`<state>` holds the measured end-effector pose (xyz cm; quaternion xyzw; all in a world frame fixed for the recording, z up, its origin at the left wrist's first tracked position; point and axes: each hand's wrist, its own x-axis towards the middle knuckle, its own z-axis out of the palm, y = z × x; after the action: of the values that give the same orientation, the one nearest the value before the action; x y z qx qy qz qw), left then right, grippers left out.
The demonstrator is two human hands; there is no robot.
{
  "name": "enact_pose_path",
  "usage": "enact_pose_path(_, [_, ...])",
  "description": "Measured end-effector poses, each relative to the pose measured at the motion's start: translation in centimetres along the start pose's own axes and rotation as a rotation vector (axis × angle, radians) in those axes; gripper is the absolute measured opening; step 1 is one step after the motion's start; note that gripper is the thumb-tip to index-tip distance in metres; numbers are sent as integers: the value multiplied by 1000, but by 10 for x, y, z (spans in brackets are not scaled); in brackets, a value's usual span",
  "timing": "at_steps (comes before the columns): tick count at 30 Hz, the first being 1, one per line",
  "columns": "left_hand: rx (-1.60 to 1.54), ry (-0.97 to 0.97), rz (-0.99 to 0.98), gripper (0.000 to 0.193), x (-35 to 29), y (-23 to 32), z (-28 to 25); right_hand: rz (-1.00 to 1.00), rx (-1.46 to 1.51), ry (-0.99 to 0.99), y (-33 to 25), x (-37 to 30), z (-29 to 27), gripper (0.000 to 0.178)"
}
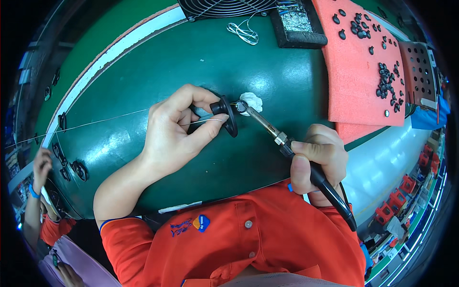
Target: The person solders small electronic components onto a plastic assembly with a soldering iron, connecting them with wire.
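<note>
My left hand (167, 131) is closed, pinching a black round part with a wide flange and a short hub (231, 122) between thumb and fingers. A thin wire that looks like solder (203, 120) also runs through its fingers toward the part. My right hand (322, 153) grips the black handle of a soldering iron (334, 197). The iron's metal tip reaches a small round dark component (241, 106), just right of the flange, with fine leads between them. Under that component lies a white lump of soft-looking material (254, 101) on the green table (277, 162).
Many small black parts sit on a pink foam sheet (351, 81) at the right. Behind are a black tray with silvery bits (299, 38), a fan grille (224, 7) and coiled white wire (244, 34). Another person's hand (42, 165) shows at far left, near black rings.
</note>
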<state>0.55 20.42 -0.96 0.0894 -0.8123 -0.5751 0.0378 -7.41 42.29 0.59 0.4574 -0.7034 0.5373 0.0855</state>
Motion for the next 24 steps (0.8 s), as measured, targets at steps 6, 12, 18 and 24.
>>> enact_pose_path(6, [5,5,-7,22,-1,0,-1,-28,10,5,2,-2,0,9])
enact_pose_path(12, [87,28,86,22,0,2,-3,-34,24,3,3,-7,-2,9])
enact_pose_path(18, [142,2,99,22,1,8,-4,-37,47,-31,4,-11,-3,9])
enact_pose_path(24, [152,13,99,22,0,9,-3,-52,49,-45,3,-10,-2,9])
